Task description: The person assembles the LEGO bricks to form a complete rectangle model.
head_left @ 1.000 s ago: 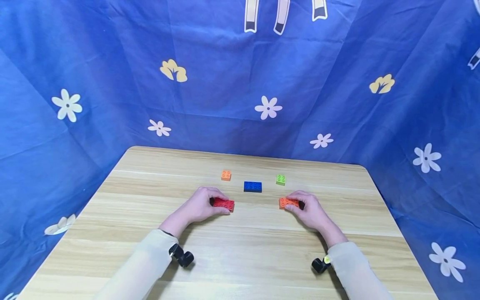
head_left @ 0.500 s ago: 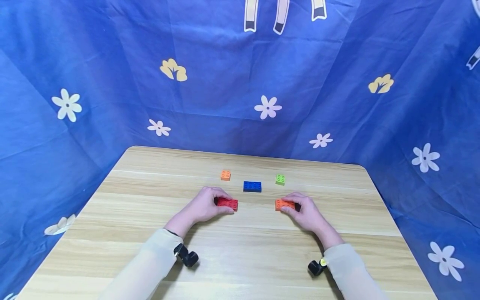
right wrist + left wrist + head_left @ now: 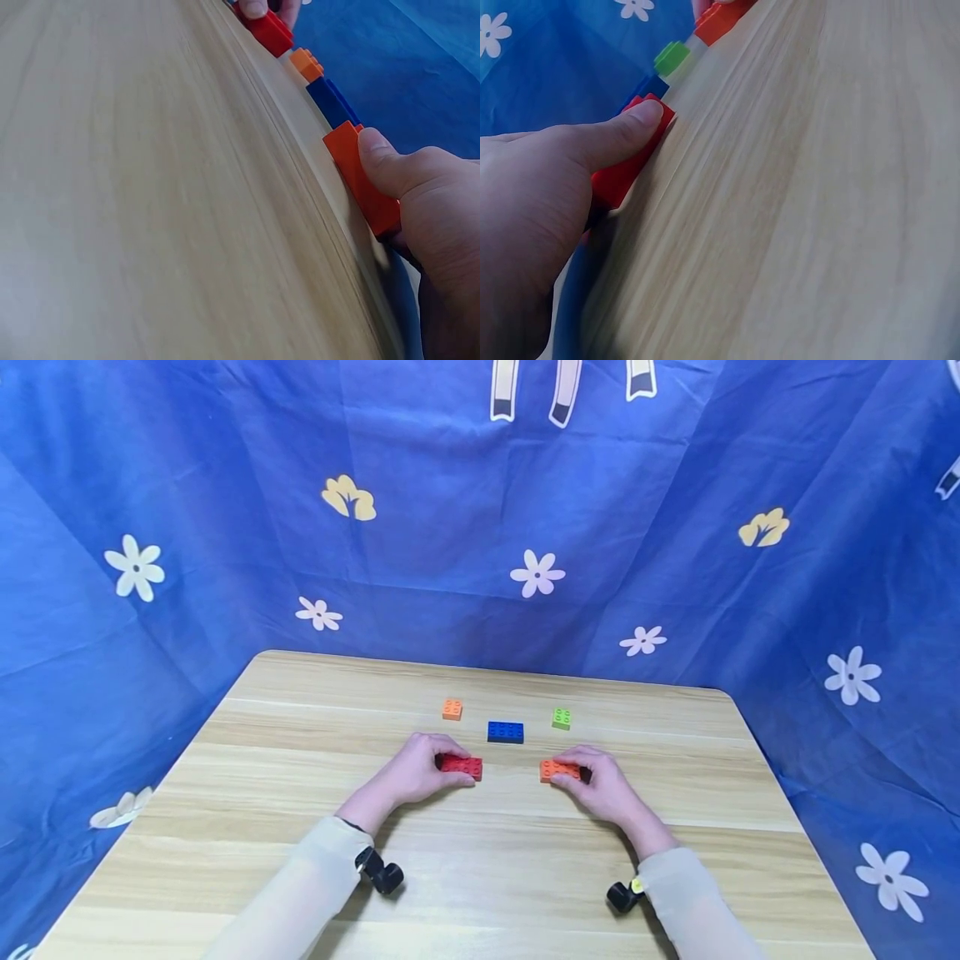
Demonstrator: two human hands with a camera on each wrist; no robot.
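Note:
My left hand (image 3: 422,770) pinches a red building brick (image 3: 463,767) between thumb and fingers, its studs facing up. Opposite it, my right hand (image 3: 604,783) grips a long orange brick (image 3: 558,770) by its two long sides. A short gap of bare wood separates the two bricks in the head view. Just beyond that gap lies a dark blue brick (image 3: 506,732). In the left wrist view the thumb presses the near side of the red brick (image 3: 626,169); the right wrist view shows the other thumb on the orange brick (image 3: 364,184).
A small orange brick (image 3: 452,709) lies behind the red one, and a small lime green brick (image 3: 562,718) sits at the back right. All rest on a wooden table (image 3: 480,877), with a blue flowered cloth (image 3: 420,543) hanging behind it and at its sides.
Both hands have moved toward each other: the left with the red brick to the right, the right with the orange brick to the left. The other bricks stay in place.

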